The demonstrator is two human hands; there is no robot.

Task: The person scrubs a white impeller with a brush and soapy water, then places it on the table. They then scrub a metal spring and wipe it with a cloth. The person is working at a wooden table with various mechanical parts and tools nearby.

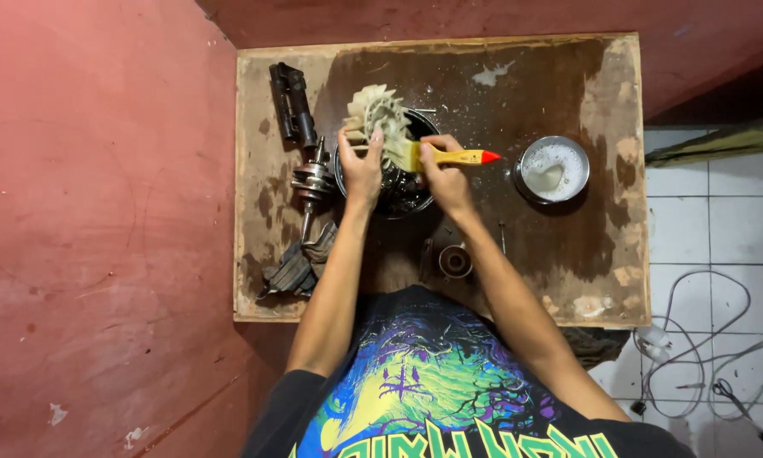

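Left hand: the left hand (362, 167) clasps the pale finned fan wheel (373, 113) at its lower edge, fingers curled round it, upper centre of the frame.
Right hand: the right hand (443, 176) is closed round the yellow handle of a paintbrush (446, 156), whose red tip points right and whose bristles lie against the fan wheel.
Fan wheel: off-white, ring of curved blades, tilted over the far rim of a dark round basin (398, 188), wet and soapy-looking.
Basin: blackish, glossy, holding dark liquid; the two hands cover much of its mouth.
Left of the basin: a steel crankshaft (312, 181) with a threaded end, a long black metal part (292, 103) above it, and a ribbed dark casting (297, 269) below, all close together.
Right of the basin: a shiny metal bowl (554, 168) of foamy white liquid, well apart from the hands.
Near the body: a small rusty ring-shaped cup (455, 260) between the forearms.
Surface: a worn wooden board (602, 254), stained dark and wet in the middle, pale and flaking at the edges.
Surroundings: red wall on the left, white tiled floor with loose cables (695, 339) lower right.
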